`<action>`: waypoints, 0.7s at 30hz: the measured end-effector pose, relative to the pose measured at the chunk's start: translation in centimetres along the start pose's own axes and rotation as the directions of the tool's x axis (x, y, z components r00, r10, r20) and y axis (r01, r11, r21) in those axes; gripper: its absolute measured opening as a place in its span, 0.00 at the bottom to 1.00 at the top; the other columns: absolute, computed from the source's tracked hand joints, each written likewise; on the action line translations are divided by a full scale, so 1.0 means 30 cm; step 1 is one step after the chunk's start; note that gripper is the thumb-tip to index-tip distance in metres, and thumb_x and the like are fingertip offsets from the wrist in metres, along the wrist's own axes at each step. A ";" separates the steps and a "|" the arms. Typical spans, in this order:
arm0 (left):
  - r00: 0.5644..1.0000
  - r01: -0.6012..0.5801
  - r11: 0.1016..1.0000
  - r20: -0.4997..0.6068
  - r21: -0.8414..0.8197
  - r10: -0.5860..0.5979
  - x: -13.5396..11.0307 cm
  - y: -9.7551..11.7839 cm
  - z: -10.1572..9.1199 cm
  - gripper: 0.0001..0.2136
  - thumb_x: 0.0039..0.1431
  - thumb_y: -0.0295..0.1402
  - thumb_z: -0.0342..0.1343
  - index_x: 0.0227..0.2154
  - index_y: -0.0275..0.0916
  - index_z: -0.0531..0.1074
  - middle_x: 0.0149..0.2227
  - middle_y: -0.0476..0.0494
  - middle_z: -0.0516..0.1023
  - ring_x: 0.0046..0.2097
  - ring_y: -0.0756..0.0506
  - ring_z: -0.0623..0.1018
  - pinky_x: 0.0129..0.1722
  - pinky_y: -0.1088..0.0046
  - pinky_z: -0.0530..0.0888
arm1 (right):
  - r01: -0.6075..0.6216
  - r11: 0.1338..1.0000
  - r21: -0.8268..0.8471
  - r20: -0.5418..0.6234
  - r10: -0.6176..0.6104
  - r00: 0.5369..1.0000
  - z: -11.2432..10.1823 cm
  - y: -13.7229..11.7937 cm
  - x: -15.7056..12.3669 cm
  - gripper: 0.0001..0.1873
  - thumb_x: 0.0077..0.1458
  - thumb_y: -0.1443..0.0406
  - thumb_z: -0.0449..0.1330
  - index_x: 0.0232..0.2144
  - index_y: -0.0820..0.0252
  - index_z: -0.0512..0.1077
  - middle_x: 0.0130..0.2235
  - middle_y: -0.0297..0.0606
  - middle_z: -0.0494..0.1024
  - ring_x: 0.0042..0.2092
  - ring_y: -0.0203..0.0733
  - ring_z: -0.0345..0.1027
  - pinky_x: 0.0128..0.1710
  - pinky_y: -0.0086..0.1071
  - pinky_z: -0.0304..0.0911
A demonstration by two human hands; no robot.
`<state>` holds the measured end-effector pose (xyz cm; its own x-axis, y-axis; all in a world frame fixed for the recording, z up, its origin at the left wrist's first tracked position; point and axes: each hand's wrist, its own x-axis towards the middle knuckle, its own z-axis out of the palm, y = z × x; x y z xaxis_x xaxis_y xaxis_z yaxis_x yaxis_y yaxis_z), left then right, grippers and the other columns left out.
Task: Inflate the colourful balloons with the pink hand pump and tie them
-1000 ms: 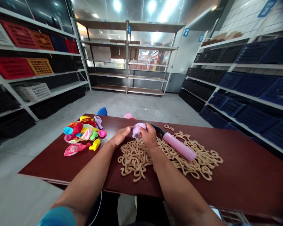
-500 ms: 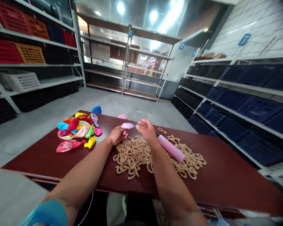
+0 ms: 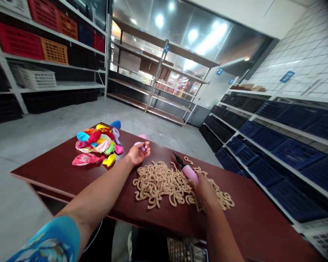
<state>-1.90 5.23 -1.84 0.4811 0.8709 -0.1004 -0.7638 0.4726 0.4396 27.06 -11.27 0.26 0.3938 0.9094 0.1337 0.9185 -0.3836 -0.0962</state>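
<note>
My left hand [image 3: 137, 154], palm turned up, holds a pale purple balloon [image 3: 142, 147] between its fingers, above the table's far edge. My right hand [image 3: 205, 190] is wrapped round the pink barrel of a balloon pump [image 3: 190, 174], whose black nozzle points away to the upper left. Under and around the pump lies a pile of tan, curled, worm-like pieces [image 3: 158, 182]. To the left is a heap of uninflated balloons [image 3: 94, 137] in many colours, with a red printed balloon [image 3: 84, 159] and a yellow balloon [image 3: 109, 160] in front.
The dark red-brown table [image 3: 120, 196] stands before me. Past its far edge show a blue balloon-like shape [image 3: 116, 124] and a pink round one [image 3: 142, 136]. Shelving with coloured crates [image 3: 54, 51] is at left, bare metal racks [image 3: 155, 76] behind, and dark blue crates [image 3: 276, 156] at right.
My right hand has left the balloon and moved right and down onto the pump, now gripping it. My left hand has turned palm up, still with the balloon. The view has tilted.
</note>
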 end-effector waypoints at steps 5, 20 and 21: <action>0.999 -0.036 0.998 -0.042 -0.053 0.033 0.002 0.003 -0.002 0.09 0.58 0.27 0.45 0.33 0.31 0.70 0.27 0.41 0.74 0.32 0.46 0.77 0.34 0.68 0.74 | 0.364 0.927 0.094 -0.210 -0.338 0.917 -0.019 -0.082 -0.049 0.25 0.53 0.57 0.53 0.51 0.60 0.61 0.50 0.46 0.69 0.49 0.47 0.63 0.48 0.39 0.58; 0.992 -0.115 0.987 -0.061 -0.111 0.109 0.012 0.001 0.003 0.09 0.58 0.26 0.45 0.32 0.31 0.70 0.28 0.40 0.74 0.34 0.45 0.77 0.35 0.66 0.75 | 0.517 0.851 0.093 -0.244 -0.484 0.840 -0.012 -0.236 -0.105 0.22 0.52 0.60 0.55 0.51 0.55 0.62 0.47 0.42 0.70 0.46 0.47 0.64 0.44 0.39 0.60; 0.993 -0.114 0.989 -0.055 -0.099 0.109 0.013 -0.004 0.003 0.09 0.58 0.26 0.45 0.32 0.31 0.70 0.28 0.40 0.75 0.34 0.45 0.77 0.35 0.65 0.75 | 0.520 0.849 0.100 -0.246 -0.485 0.839 -0.012 -0.241 -0.104 0.22 0.52 0.60 0.55 0.51 0.55 0.62 0.46 0.42 0.70 0.46 0.47 0.64 0.45 0.39 0.60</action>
<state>-1.60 5.50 -1.86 0.3705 0.9233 -0.1011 -0.8524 0.3813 0.3579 19.22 -11.39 0.89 -0.1059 0.9096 0.4018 0.9804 0.1631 -0.1107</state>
